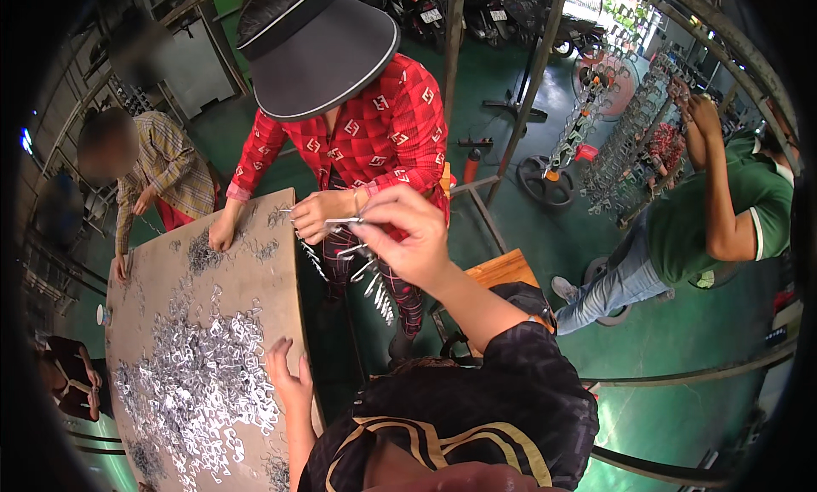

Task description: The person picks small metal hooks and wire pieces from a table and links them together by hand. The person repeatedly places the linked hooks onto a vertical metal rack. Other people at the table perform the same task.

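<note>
My right hand [413, 237] is raised beyond the table's right edge, thumb and fingers pinched on a small bent metal piece [344, 221]. Below it hangs a strand of similar metal pieces [376, 294]; its upper attachment is hidden. My left hand [291, 377] is at the table's near right edge, fingers apart, holding nothing. Beside it, a large heap of shiny bent metal pieces [191, 381] covers much of the brown tabletop [153, 279]. A co-worker's hand [317, 215] is close to my right fingertips, at a thin metal part.
Across the table's right corner stands a person in a red shirt [374, 130] and dark visor. Another in plaid [174, 164] is at the far left. On the right, a person in green [715, 211] reaches to hanging metal strands [625, 143]. A wooden stool [502, 272] stands near my right arm.
</note>
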`<action>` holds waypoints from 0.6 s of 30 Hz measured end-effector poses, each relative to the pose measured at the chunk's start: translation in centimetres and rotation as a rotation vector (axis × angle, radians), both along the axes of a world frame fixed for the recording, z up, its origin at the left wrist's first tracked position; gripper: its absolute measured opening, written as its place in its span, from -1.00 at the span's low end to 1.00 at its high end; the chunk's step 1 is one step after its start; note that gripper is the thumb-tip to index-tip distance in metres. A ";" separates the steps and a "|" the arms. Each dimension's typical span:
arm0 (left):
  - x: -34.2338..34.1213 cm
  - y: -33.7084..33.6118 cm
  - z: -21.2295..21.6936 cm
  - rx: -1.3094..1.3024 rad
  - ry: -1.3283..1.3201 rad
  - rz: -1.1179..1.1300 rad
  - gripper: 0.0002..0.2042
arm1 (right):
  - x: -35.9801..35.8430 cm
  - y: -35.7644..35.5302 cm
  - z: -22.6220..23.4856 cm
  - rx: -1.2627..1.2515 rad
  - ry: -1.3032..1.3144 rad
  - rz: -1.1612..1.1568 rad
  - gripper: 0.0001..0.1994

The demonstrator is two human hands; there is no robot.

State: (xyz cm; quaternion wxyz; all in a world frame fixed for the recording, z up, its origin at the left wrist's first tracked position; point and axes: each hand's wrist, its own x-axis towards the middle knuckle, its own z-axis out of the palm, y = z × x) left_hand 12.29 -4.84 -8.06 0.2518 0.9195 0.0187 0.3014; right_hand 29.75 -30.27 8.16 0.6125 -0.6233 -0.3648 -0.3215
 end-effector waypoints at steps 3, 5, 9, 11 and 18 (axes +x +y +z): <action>-3.5 3.1 -6.2 -0.109 0.209 0.148 -0.59 | 0.1 -1.1 1.0 0.023 -0.020 -0.059 -0.89; -5.8 5.3 -10.1 -0.041 0.284 0.157 -0.54 | -0.3 -1.7 1.7 0.019 -0.017 -0.155 -0.91; -8.2 6.6 -12.3 0.056 0.223 0.124 -0.50 | 0.0 -2.0 2.8 0.044 -0.147 -0.307 -0.92; -8.5 6.8 -12.8 0.087 0.231 0.113 -0.52 | 0.0 -2.3 3.3 0.094 -0.040 -0.327 -0.93; -8.6 6.6 -13.1 0.098 0.210 0.093 -0.54 | 2.8 -5.5 5.8 0.258 -0.101 -0.515 -0.86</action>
